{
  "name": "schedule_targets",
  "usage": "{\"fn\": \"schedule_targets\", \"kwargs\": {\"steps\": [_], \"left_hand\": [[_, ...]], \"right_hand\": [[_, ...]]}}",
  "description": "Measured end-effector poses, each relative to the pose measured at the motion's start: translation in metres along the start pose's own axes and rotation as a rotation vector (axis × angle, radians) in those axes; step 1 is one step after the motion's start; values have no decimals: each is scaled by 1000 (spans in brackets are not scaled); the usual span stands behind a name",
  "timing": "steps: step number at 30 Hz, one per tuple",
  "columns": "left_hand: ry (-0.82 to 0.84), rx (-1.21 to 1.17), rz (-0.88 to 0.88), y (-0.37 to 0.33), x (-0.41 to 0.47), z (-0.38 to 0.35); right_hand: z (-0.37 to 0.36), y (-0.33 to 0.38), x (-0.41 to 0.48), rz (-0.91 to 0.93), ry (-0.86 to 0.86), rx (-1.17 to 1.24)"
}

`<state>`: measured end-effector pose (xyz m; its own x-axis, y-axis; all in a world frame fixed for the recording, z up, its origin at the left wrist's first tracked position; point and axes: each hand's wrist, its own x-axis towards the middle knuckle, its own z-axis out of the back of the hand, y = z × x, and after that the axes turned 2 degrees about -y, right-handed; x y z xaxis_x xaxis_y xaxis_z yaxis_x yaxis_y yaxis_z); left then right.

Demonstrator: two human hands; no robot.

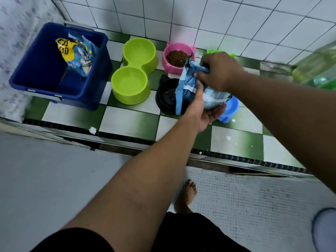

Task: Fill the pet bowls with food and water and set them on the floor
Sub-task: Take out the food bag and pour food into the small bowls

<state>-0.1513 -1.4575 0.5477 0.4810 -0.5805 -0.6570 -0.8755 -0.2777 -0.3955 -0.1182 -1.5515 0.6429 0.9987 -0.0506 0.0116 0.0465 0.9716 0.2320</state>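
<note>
A light blue pet food bag (187,84) hangs over the black bowl (166,96). My right hand (218,71) grips the bag's top from above. My left hand (203,108) cups it from below, thumb on its front. The pink bowl (168,60) holds brown kibble. A lime green double bowl (134,70) stands with both cups bare. A blue bowl (231,110) sits partly hidden under the bag, and a green bowl (211,51) peeks out behind my right hand. All bowls are on the green-and-white checkered floor (127,120).
A dark blue plastic bin (43,70) at the left holds another yellow-and-blue food bag (78,53). A white tiled wall (200,19) runs behind the bowls. A greenish bottle (316,66) shows blurred at the right edge. My bare foot (187,195) stands below a door sill.
</note>
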Motion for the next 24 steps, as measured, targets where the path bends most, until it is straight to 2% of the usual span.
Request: {"fn": "schedule_targets", "kwargs": {"steps": [24], "left_hand": [[2, 74, -18, 8, 3, -2]], "right_hand": [[-3, -15, -4, 13, -26, -27]]}}
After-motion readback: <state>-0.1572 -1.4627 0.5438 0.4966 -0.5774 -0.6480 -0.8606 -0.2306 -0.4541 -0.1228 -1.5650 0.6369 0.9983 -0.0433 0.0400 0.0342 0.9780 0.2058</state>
